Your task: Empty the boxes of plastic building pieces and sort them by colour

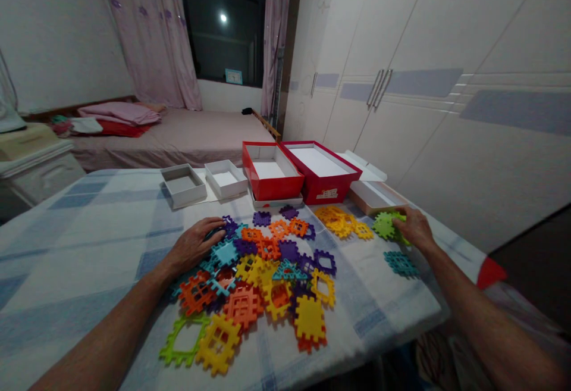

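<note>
A heap of flat plastic interlocking tiles (263, 278) in orange, yellow, teal, purple and green lies on the checked tablecloth (80, 248). My left hand (194, 245) rests palm down on the heap's left side, touching teal and purple tiles. My right hand (414, 226) is at the table's right edge, its fingers on a small stack of green tiles (387, 224). A group of yellow tiles (341, 221) lies left of the green ones. A teal tile (401, 263) sits alone just below my right hand.
Two red boxes (272, 180) (332, 185) stand open at the back. Two small white boxes (182, 185) (225, 178) are to their left, and a wooden-edged tray (375, 197) to the right. A bed and wardrobes lie beyond the table.
</note>
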Motion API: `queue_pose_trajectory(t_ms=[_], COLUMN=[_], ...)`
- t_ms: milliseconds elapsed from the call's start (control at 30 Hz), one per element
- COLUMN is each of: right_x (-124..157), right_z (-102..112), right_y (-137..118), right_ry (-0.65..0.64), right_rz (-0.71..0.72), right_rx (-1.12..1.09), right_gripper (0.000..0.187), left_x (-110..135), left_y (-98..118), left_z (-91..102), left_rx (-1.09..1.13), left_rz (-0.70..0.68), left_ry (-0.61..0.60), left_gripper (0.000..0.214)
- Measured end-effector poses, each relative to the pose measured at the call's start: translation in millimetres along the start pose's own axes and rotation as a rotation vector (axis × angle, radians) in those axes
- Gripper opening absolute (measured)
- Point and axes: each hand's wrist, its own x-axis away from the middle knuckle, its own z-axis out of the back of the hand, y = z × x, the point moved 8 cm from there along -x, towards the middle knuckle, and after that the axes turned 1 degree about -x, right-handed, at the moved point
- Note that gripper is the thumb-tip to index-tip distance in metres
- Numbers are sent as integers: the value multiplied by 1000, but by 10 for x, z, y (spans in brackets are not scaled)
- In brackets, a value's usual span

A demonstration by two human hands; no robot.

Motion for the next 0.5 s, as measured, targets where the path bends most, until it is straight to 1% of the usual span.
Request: queue_pose_trajectory(t_ms=[67, 100, 133, 167, 233, 267, 300, 333, 400, 433, 467, 500], right_x=[69, 113, 167, 241, 465, 647, 887, 1163, 1812, 2145, 2458, 2725], right_z=[89, 121, 148, 149, 144, 127, 122, 143, 187, 221, 234, 235], right_y=[-187, -337, -522, -755, -1280, -1620, -1990, -2344, -2994, -3267, -3491, -3666], right_ry=[14, 2, -12, -58, -162, -253, -347, -420, -582, -637, -679, -691], right_rz=[33, 66, 100, 155, 220, 310, 436, 558, 825, 971, 1108, 1229], right_rx=[16, 8, -21, -69, -266, -352, -411, -463, -534, -567, -568, -558], right_gripper=[33, 34, 34, 34, 31, 31, 29, 27, 25, 28, 33, 39], left_x=[11, 18, 26, 30, 29, 24, 19, 14, 11, 12, 14, 16], left_y=[14, 26, 44, 55, 65, 66, 64, 54, 42, 40, 41, 43], left_z=[7, 8, 9, 12, 18, 19, 19, 17, 14, 13, 13, 13], left_rx=[11, 19, 25, 28, 30, 28, 22, 17, 10, 8, 8, 9], left_rz=[-2, -4, -13, -17, -25, -31, -36, -31, -25, -24, -26, -31], left_ry=[7, 6, 7, 10, 20, 23, 26, 27, 31, 35, 38, 42], left_gripper=[53, 51, 50, 49, 43, 41, 39, 38, 36, 35, 35, 35])
